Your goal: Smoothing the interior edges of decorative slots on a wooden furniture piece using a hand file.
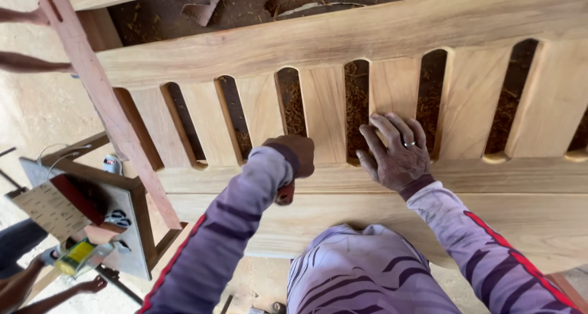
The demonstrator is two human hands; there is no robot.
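A pale wooden panel (343,38) with several upright slats and rounded slots lies in front of me. My left hand (295,156) is closed in a fist around a tool with a reddish handle (284,194), held against the lower rail (502,179) at the foot of a slat. The tool's working end is hidden under the fist. My right hand (397,153), wearing a ring, lies flat with fingers spread on a slat (392,87) just right of the left hand, holding nothing.
A reddish wooden beam (92,87) runs diagonally at the left. Beside it a grey board (131,228) carries a sheet of sandpaper (46,210). Another person's hand (92,284) is near a yellow tool (73,257) at the lower left. Wood shavings (355,105) show through the slots.
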